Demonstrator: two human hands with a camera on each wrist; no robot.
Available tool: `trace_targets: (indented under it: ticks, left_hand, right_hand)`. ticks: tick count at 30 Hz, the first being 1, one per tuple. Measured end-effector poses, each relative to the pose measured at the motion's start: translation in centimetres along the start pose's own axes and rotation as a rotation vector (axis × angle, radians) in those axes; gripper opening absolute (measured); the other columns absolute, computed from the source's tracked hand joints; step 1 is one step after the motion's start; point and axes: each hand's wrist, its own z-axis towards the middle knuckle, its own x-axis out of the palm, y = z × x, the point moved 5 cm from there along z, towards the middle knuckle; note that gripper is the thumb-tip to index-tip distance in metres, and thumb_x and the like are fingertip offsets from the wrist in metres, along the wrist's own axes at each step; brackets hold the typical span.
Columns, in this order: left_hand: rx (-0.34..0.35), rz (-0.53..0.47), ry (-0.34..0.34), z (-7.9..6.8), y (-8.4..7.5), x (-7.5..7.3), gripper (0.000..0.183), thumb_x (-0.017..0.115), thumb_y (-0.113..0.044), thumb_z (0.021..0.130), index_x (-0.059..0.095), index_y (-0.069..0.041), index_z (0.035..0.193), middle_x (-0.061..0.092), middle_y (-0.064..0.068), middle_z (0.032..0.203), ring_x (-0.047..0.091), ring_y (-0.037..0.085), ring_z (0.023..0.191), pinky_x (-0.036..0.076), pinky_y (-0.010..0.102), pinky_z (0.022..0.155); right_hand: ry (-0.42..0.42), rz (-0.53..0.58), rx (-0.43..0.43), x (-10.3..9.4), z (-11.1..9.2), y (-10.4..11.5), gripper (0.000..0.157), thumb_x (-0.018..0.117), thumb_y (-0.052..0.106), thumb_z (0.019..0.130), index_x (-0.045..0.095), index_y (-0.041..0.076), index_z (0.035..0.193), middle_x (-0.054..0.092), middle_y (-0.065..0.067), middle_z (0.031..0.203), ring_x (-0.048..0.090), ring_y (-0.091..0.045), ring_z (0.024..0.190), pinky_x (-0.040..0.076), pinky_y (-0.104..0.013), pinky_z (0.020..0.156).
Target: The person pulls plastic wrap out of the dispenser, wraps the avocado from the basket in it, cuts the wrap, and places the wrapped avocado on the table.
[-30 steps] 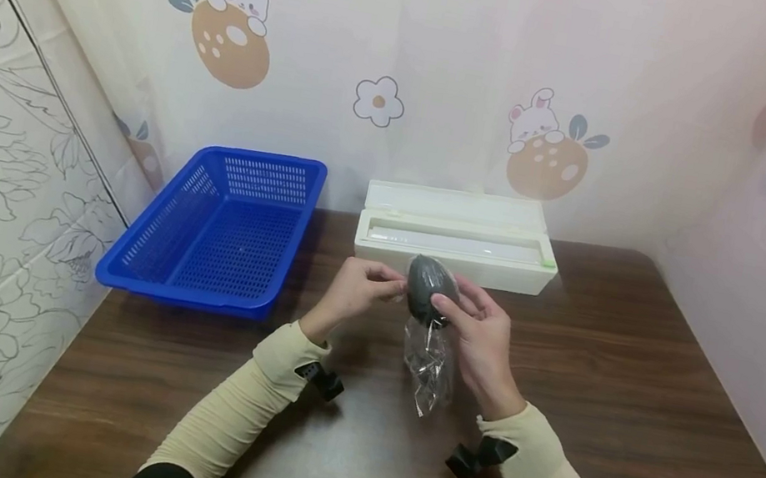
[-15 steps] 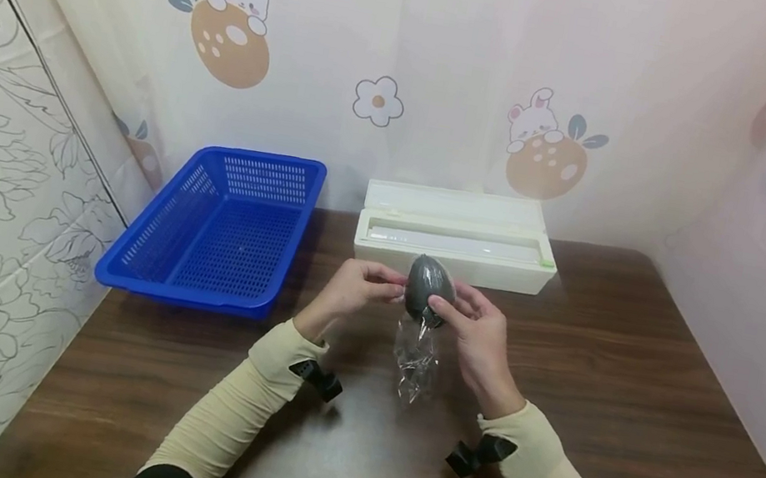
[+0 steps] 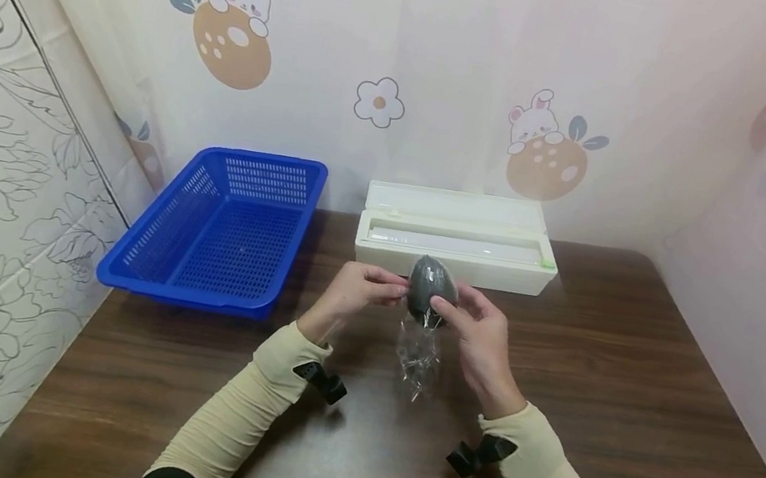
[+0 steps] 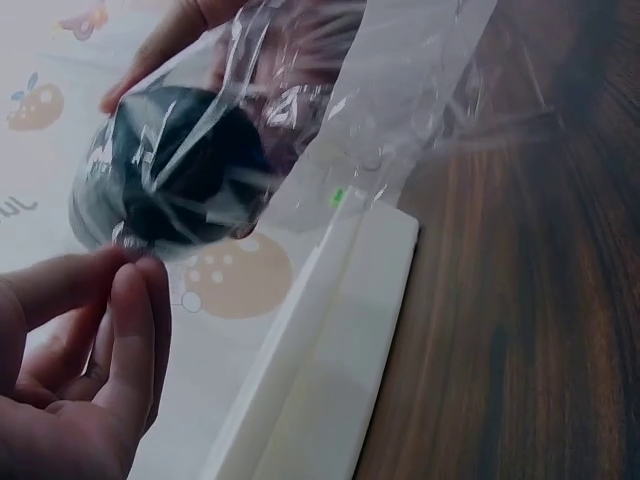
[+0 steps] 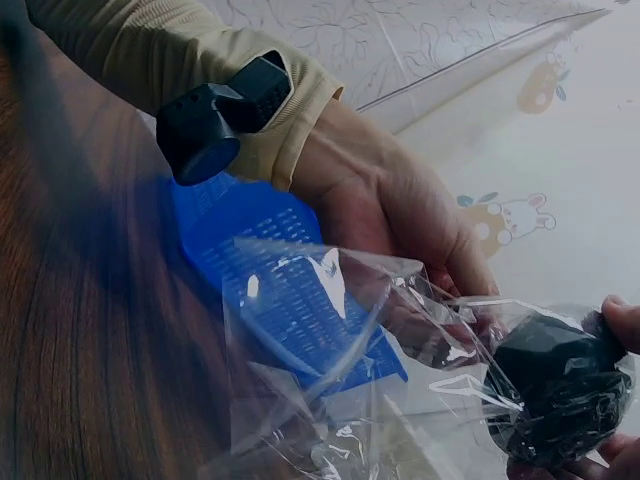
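A dark green avocado, wrapped in clear plastic film, is held above the table in the middle of the head view. My right hand grips it from the right, thumb across its front. At its left side my left hand pinches a gathered bit of film between thumb and fingertips. A loose tail of cling film hangs below the avocado. In the right wrist view this film spreads out clear and creased, while only the fingers of the right hand show at the edge.
Behind the hands stands a white cling film dispenser, lid raised, with a pale roll inside and a green piece at its right end. A blue perforated basket sits on the left of the brown wooden table. Printed curtains hang behind.
The avocado has tilted a little more upright between the hands. The film tail has swung slightly left. Both hands keep nearly the same place.
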Motion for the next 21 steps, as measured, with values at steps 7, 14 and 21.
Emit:
trace_targets:
  ticks: [7,14,21]
  left_hand:
    - [0.019,0.067,0.016,-0.2,-0.2,0.4,0.021,0.071,-0.001,0.085,0.071,0.011,0.103,0.073,0.023,0.101,0.071,0.010,0.074,0.059,0.034,0.081]
    - [0.005,-0.010,0.047,-0.3,0.0,0.7,0.025,0.063,0.000,0.091,0.065,0.013,0.112,0.069,0.029,0.109,0.072,0.016,0.083,0.057,0.039,0.088]
    - [0.149,0.156,0.034,-0.3,-1.0,1.3,0.034,0.059,-0.005,0.095,0.059,0.008,0.126,0.064,0.026,0.123,0.069,0.033,0.105,0.055,0.039,0.093]
  right_hand:
    - [-0.060,0.025,-0.001,-0.1,0.3,-0.4,0.054,0.075,0.011,0.085,0.054,-0.003,0.132,0.056,-0.017,0.132,0.055,-0.016,0.114,0.048,-0.014,0.085]
    - [-0.100,0.039,-0.005,-0.7,0.8,-0.9,0.053,0.075,0.011,0.084,0.054,-0.004,0.130,0.058,-0.014,0.125,0.056,-0.011,0.108,0.048,-0.015,0.085]
    - [-0.094,0.011,-0.022,-0.8,0.8,-0.9,0.052,0.076,0.012,0.084,0.054,-0.003,0.129,0.058,-0.013,0.124,0.058,-0.011,0.106,0.050,-0.015,0.083]
